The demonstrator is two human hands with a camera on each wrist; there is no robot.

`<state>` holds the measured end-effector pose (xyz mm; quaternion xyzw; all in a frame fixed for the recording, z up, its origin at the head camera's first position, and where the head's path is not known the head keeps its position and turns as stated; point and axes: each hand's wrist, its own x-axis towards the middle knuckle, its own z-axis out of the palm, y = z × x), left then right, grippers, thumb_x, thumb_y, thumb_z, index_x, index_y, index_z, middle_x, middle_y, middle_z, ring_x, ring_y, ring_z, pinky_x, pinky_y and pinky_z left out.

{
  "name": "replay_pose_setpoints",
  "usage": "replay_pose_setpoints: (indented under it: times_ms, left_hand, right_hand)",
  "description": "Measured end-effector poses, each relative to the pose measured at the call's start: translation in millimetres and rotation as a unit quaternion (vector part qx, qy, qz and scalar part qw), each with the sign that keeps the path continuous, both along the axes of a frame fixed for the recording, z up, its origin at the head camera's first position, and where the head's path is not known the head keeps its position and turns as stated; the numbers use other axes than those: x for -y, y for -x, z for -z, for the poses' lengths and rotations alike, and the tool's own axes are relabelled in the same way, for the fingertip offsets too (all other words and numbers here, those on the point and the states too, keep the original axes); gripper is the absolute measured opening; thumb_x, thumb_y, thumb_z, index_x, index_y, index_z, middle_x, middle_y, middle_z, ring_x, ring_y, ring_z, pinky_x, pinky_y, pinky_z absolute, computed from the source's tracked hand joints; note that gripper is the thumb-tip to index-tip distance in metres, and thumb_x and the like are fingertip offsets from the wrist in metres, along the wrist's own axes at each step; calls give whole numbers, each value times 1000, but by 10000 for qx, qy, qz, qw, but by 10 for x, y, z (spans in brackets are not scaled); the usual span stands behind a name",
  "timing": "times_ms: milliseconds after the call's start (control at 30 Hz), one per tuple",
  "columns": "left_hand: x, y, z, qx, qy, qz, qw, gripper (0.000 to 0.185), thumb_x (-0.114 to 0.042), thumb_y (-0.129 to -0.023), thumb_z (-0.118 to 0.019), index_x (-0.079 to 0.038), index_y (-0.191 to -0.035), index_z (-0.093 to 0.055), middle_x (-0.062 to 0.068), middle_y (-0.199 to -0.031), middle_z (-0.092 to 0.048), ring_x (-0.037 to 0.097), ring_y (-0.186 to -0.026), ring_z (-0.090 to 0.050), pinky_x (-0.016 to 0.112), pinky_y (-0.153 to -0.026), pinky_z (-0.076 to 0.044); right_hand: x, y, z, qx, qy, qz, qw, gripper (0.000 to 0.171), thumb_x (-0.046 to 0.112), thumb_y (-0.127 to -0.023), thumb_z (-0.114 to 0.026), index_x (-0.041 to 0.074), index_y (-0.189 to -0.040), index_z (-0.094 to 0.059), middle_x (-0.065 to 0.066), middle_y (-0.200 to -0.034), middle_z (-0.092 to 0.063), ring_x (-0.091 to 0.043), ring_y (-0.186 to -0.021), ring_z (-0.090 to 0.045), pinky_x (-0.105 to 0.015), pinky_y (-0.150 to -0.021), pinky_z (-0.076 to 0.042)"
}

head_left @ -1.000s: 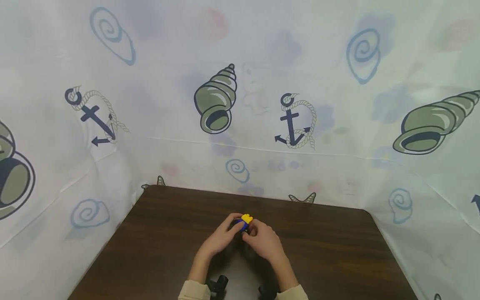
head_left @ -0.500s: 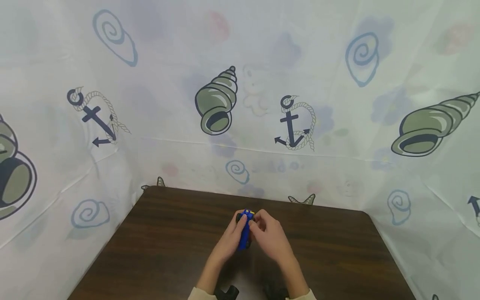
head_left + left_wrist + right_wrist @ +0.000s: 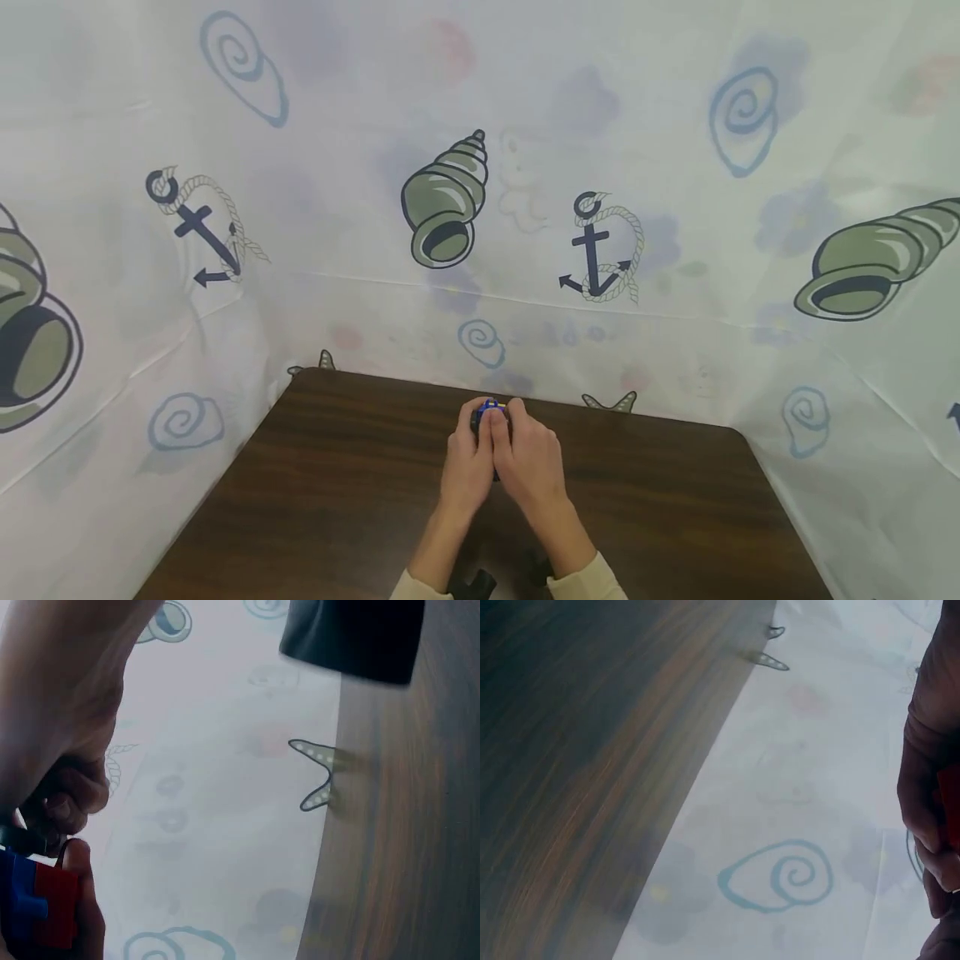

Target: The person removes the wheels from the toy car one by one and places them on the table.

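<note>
A small toy car [image 3: 492, 405] with blue and yellow parts and dark wheels is held up over the far middle of the table. My left hand [image 3: 469, 467] grips its left side, and my right hand [image 3: 531, 457] grips the right side. Both thumbs lie side by side on the near face, covering most of it. In the left wrist view, blue and red blocks of the toy car [image 3: 52, 904] show against a finger. A red part of the toy car [image 3: 951, 802] shows at the right edge of the right wrist view, beside curled fingers.
The dark wooden table [image 3: 337, 467] spreads beneath the hands. Behind it hangs a pale curtain [image 3: 337, 167] printed with shells and anchors. Black wrist-worn pieces sit by the cuffs, one of them a black block [image 3: 478, 586] near the bottom edge.
Both hands have moved up and away, lifting the toy car toward the table's far edge and turning it. The right hand has closed in, and the thumbs have come together on the car.
</note>
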<state>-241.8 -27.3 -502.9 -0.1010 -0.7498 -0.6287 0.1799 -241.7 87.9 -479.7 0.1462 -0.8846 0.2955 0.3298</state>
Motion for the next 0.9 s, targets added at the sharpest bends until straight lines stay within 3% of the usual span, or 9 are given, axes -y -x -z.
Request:
replay_pose_setpoints:
  times_ms: [100,267,533,767,900]
  left_hand:
    - [6,-8,-25,-185,111,-232,9995,37,-38,-116,-50,-13,-142,-60,8,-93,-78,7,-71,-71,27,-65,-60]
    - [51,0,-50,-436,-69,-333,9985,32,-33,-117,-48,-13,-132,-67,4,-97,-79,10,-79,-73,30,-73,-61]
    - [128,14,-49,-424,-102,-889,9951,31,-33,-117,-48,-14,-123,-72,-1,-77,-75,7,-64,-66,27,-65,-59]
    - [109,8,-37,-806,-15,-748,9939,27,-23,-118,-44,-12,-127,-68,-3,-74,-75,3,-61,-67,26,-62,-59]
    - [117,18,-59,-963,488,-1212,9867,27,-24,-117,-49,-8,-128,-67,-2,-67,-71,0,-53,-59,25,-55,-53]
  right_hand:
    - [44,5,-5,1,30,69,10000,34,32,-113,-52,15,-83,-52,7,-59,-48,-7,-49,-45,-24,-46,-37]
    - [150,-11,-59,26,273,96,9996,37,32,-113,-52,15,-81,-52,7,-57,-48,-8,-48,-46,-24,-46,-37]
    - [310,-6,-96,-93,284,-77,9995,37,28,-113,-55,13,-79,-53,6,-54,-48,-5,-44,-48,-19,-43,-37]
    - [310,16,-95,-318,135,294,9990,39,32,-112,-53,14,-77,-54,3,-55,-54,-15,-46,-57,-25,-44,-41]
    - [307,20,-133,-553,-53,261,9981,39,30,-112,-54,15,-76,-58,5,-54,-55,-11,-44,-54,-23,-44,-40]
